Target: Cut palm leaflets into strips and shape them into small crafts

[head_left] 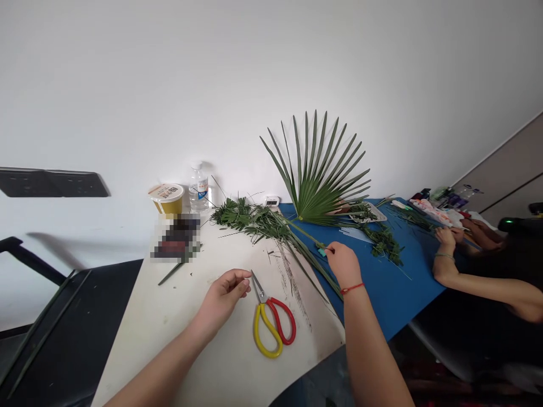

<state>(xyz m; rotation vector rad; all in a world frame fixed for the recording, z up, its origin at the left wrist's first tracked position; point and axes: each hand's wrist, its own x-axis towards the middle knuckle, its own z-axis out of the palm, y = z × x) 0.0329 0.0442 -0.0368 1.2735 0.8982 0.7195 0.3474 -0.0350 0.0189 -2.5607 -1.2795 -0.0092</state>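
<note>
My left hand (228, 289) is above the white tabletop, its fingers curled and thumb drawn in; what they may pinch is too small to make out. Close to its fingertips are the points of a pair of scissors (263, 297), lying slightly open, with one yellow and one red handle. My right hand (344, 264), with a red cord at the wrist, is closed at the fingertips on a small teal object (323, 251) beside the long green leaf strips (311, 257). Behind it a fan-shaped palm leaf (316, 192) leans against the wall.
Piled cut leaves (237, 215) lie near a water bottle (198, 189) and a yellow tub (167, 199). A small white device (272, 200) stands at the wall. On the blue table (407, 294) are a tray of leaves (368, 212) and, at right, another person's arms (475, 282).
</note>
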